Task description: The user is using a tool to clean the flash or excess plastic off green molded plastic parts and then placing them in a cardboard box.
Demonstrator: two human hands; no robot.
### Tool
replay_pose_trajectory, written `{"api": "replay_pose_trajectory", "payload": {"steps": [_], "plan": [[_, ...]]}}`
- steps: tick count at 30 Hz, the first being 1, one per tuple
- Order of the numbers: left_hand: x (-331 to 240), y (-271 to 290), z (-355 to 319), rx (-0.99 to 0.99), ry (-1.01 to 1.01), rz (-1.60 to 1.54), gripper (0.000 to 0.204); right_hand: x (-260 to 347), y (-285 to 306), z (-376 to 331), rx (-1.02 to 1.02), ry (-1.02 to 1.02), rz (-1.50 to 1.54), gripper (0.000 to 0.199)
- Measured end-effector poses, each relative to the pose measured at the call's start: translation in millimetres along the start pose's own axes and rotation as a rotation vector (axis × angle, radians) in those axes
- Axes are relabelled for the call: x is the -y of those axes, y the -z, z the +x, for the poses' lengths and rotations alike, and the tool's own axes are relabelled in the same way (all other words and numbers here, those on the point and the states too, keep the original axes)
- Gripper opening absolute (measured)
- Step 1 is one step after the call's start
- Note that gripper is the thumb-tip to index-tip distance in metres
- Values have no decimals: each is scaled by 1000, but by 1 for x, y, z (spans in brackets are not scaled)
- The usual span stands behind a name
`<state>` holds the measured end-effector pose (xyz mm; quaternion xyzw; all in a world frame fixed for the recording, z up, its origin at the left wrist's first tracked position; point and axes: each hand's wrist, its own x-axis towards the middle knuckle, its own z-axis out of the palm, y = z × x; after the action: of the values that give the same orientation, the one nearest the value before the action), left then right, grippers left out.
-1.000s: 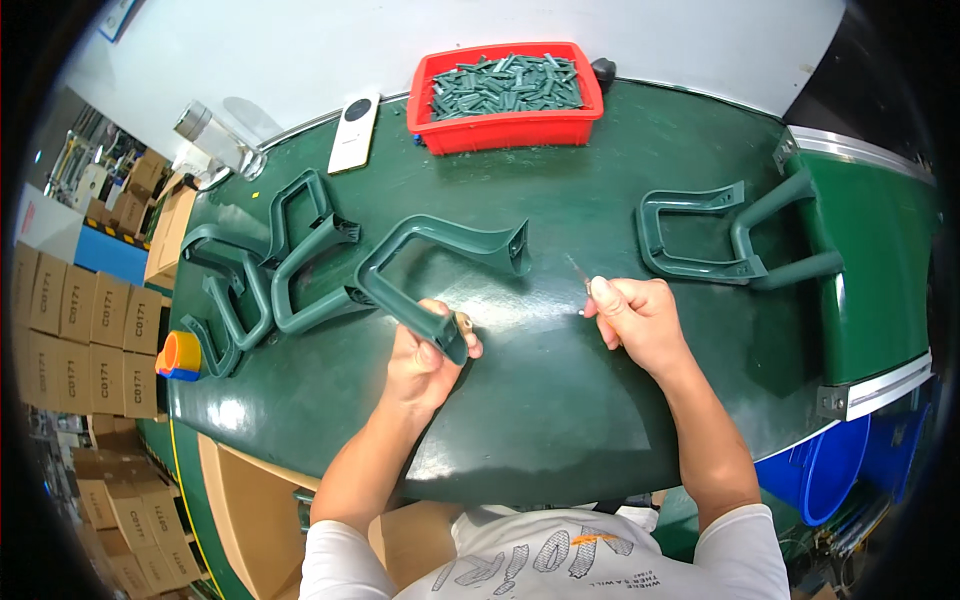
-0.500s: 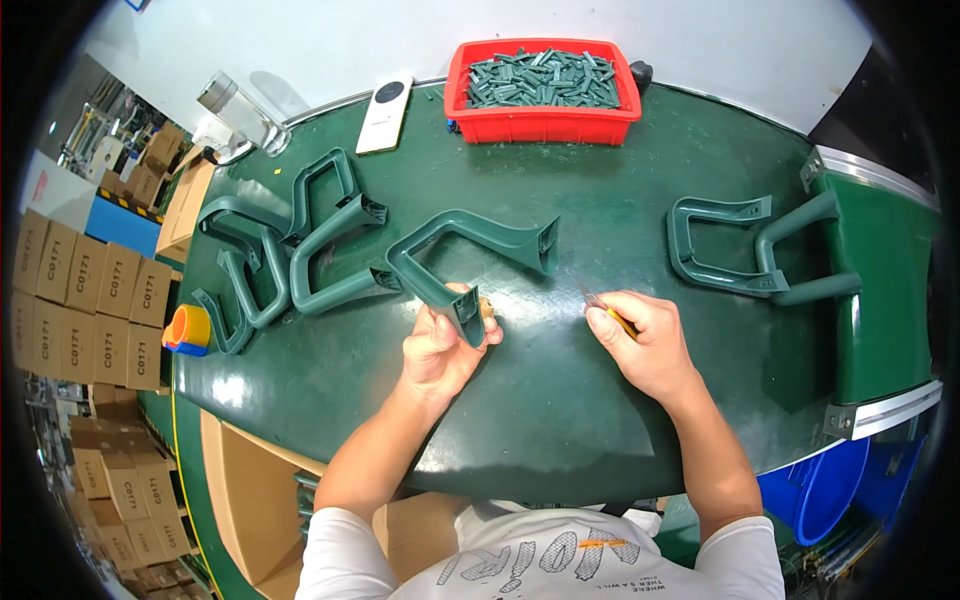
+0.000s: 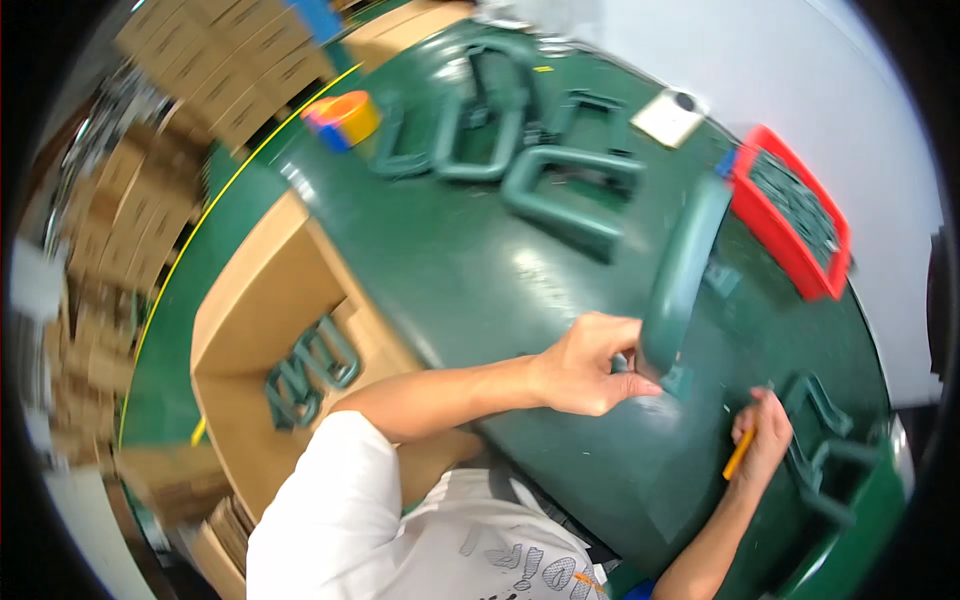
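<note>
My left hand (image 3: 590,368) grips a U-shaped green plastic handle (image 3: 685,275) by its near end and holds it raised over the green table (image 3: 480,260). The handle is smeared by motion, and its far end reaches toward the red bin. My right hand (image 3: 768,440) is closed round a knife with a yellow grip (image 3: 738,455), lower right over the table; the blade cannot be made out. Beside that hand lie more green handles (image 3: 825,465). Several others (image 3: 575,158) are grouped at the table's far side.
An open cardboard box (image 3: 245,300) at the left has green handles (image 3: 335,355) inside. A red bin (image 3: 770,225) of small green pieces (image 3: 790,195) stands at the far right, near a phone (image 3: 670,117). Tape rolls (image 3: 350,118) sit on the far-left edge; stacked cartons (image 3: 235,65) stand beyond.
The view has swung left, bringing the open box into sight. My left hand has lifted and turned the handle. The knife stays in my right hand, its yellow end now pointing toward me.
</note>
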<state>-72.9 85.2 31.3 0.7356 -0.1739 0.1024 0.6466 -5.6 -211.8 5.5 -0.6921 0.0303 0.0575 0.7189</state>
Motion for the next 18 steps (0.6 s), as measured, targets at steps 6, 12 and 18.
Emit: {"api": "replay_pose_trajectory", "payload": {"steps": [6, 12, 18], "plan": [[-49, 102, -117, -1187, -134, 282, 25, -5, 5, 2, 95, 50, -10, 30], [-20, 153, -254, -1313, 774, 754, 18, -8, 8, 9, 96, 43, -35, 29], [42, 159, -264, -950, 1208, 750, 27, -9, 9, 8, 85, 64, -48, 29]]}}
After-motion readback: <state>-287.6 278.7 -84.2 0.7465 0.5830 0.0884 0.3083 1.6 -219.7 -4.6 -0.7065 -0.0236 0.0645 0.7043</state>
